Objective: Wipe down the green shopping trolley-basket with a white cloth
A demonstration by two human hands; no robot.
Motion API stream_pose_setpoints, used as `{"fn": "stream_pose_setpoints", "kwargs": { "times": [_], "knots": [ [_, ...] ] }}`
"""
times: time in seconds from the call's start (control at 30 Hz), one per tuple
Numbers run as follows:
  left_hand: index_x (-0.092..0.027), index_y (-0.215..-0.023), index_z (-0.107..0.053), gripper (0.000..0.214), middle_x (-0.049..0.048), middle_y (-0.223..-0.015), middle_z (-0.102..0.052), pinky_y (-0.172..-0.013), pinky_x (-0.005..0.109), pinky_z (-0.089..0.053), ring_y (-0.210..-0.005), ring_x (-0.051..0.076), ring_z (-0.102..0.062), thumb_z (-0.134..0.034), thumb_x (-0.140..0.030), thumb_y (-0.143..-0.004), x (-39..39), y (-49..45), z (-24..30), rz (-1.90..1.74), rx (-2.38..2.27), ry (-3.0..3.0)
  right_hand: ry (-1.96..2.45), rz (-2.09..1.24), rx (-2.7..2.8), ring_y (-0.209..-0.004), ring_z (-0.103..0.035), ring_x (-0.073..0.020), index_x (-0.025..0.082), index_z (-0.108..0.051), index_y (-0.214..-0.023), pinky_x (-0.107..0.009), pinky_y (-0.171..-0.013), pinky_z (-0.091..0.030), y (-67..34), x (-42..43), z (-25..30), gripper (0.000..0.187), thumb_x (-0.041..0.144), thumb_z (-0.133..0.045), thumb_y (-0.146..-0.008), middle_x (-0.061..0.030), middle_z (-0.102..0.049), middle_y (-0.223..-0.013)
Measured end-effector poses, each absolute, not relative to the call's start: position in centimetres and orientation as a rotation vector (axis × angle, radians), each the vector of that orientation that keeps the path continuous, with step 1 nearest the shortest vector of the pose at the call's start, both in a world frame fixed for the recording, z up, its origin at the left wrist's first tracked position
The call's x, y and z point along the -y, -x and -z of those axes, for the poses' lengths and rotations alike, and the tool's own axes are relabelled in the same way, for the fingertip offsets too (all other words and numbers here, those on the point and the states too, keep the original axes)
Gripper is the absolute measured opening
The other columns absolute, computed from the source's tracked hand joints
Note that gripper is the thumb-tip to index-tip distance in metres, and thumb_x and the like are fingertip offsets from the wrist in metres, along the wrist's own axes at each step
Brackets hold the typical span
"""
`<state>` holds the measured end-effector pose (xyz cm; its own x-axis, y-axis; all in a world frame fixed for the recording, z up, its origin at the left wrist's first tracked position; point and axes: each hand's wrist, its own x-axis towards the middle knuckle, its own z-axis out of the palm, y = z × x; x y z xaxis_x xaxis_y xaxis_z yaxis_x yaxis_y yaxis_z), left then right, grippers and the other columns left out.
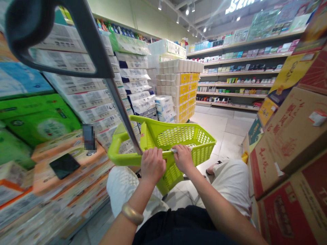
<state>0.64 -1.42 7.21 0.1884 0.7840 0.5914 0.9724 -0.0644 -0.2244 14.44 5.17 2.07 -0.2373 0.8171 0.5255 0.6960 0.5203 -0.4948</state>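
Observation:
A lime-green plastic shopping basket (pixel 201 139) stands tilted on the floor in front of my knees. My left hand (pixel 152 165) is closed over its near rim, beside the foot of a grey pull handle (pixel 102 64) that runs up to the top left. My right hand (pixel 183 158) is closed on the same rim a little to the right, pinching something small and white that I cannot make out. A gold bangle (pixel 132 213) sits on my left wrist. My legs in white trousers straddle the basket.
Stacks of packaged tissue and paper rolls (pixel 89 102) line the left; a dark phone (pixel 64 165) lies on one pack. Red and brown cartons (pixel 288 136) crowd the right. Further stacked rolls (pixel 178 88) stand ahead, store shelves (pixel 237 68) behind, tiled floor (pixel 224 129) between.

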Motion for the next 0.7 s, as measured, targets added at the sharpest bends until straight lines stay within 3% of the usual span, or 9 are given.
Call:
{"fn": "stream_pose_setpoints", "kwargs": {
  "times": [0.17,0.53,0.7],
  "knots": [
    [-0.017,-0.085,-0.06,0.015,0.0093,-0.079,-0.058,-0.08,0.041,-0.033,-0.081,0.028,-0.05,-0.05,-0.017,-0.074,1.5,-0.4,-7.4,0.4,1.631,1.903,0.978,-0.198,2.072,-0.101,-0.05,-0.0204,0.024,-0.057,-0.114,-0.033,-0.092,-0.033,-12.6,-4.0,-2.3,0.038,0.009,-0.045,-0.081,-0.004,-0.062,-0.109],
    [-0.017,-0.089,-0.062,0.019,0.0099,-0.082,-0.059,-0.082,0.041,-0.033,-0.083,0.028,-0.05,-0.052,-0.017,-0.073,1.6,-0.4,-7.4,0.439,1.648,1.92,1.237,-0.111,1.83,-0.096,-0.048,-0.023,0.022,-0.064,-0.097,-0.036,-0.092,-0.031,-16.3,-5.9,-0.5,0.028,0.009,-0.046,-0.08,-0.0061,-0.063,-0.096],
    [-0.016,-0.089,-0.062,0.019,0.0102,-0.081,-0.059,-0.081,0.042,-0.033,-0.082,0.028,-0.05,-0.05,-0.016,-0.074,1.6,-0.3,-7.4,0.425,1.65,1.921,1.051,-0.201,1.975,-0.098,-0.049,-0.0216,0.023,-0.06,-0.108,-0.034,-0.091,-0.033,-12.3,-4.0,-2.1,0.034,0.009,-0.047,-0.079,-0.0048,-0.063,-0.102]
  ]
}}
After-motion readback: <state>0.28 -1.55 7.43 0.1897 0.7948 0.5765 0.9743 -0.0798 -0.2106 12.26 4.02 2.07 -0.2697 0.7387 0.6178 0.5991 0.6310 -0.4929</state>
